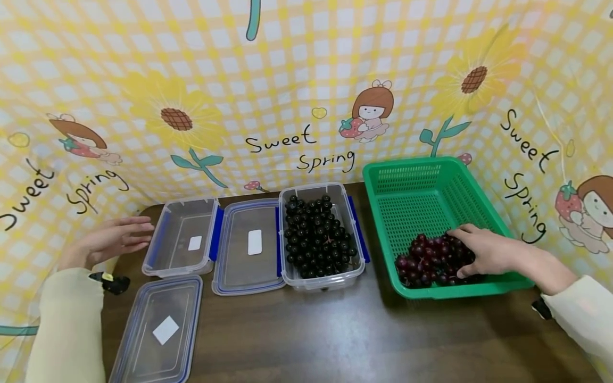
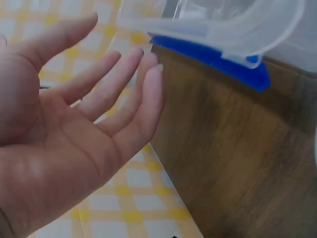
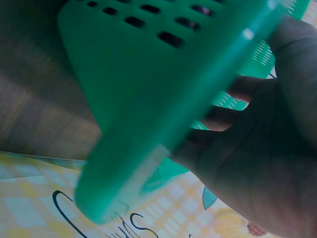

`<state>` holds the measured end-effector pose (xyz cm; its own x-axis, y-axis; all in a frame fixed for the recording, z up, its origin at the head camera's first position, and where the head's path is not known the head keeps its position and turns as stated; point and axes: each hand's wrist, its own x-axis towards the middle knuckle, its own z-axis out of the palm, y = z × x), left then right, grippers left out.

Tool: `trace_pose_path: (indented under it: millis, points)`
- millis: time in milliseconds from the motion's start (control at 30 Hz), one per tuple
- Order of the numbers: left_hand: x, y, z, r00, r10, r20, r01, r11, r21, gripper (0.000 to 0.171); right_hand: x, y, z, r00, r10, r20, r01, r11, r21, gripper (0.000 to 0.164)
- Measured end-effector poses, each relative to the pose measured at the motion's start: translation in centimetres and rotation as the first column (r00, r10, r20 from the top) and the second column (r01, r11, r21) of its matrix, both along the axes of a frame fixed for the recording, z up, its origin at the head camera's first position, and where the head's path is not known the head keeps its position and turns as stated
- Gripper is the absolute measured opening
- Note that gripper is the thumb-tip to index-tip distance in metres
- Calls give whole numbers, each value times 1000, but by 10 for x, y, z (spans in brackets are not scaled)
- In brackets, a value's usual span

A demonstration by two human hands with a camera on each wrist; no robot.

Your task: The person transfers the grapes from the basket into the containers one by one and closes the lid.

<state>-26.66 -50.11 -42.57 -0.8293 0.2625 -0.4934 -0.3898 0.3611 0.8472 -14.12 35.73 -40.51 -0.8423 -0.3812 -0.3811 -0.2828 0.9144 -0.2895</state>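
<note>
Inside the green basket (image 1: 390,234), my right hand (image 1: 493,252) grips the right side of a bunch of dark red grapes (image 1: 423,260), thumb at the near side and fingers at the far side. Some fingertips are hidden among the fruit. In the right wrist view the basket's rim blocks the grapes. My left hand (image 1: 112,242) holds nothing, its fingers loosely extended beside an uncovered clear container (image 1: 179,234) with blue clips. The left wrist view shows the palm up, near that container's corner.
A second clear container (image 1: 323,284) is filled with black grapes (image 1: 316,234). Between the containers lies a blue-edged lid (image 1: 239,266); another lid (image 1: 158,340) lies at the front left. All stand on a brown wooden table (image 1: 306,335), with a yellow checked cloth (image 1: 287,69) behind.
</note>
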Motion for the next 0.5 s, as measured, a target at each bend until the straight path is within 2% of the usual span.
trace_pose_path:
  millis: [33, 100, 200, 300, 500]
  points:
    - [-1, -2, -1, 1000, 8, 14, -8, 999, 47, 22, 1, 0, 0, 1000, -2, 7, 2, 1000, 1, 99]
    - [-3, -4, -3, 999, 9, 37, -14, 990, 141, 26, 1, 1, -1, 1000, -4, 12, 4, 1000, 9, 100]
    - [-6, -8, -5, 998, -26, 51, 13, 972, 235, 32, 0, 0, -3, 1000, -6, 9, 5, 1000, 14, 101]
    - [-9, -10, -8, 995, -72, 62, 51, 957, 285, 36, -1, -1, -5, 1000, 2, -2, -2, 1000, 23, 101]
    - [-12, -11, -17, 989, -129, 77, 99, 944, 313, 42, -1, -7, -12, 1000, 17, -18, -17, 999, 38, 105]
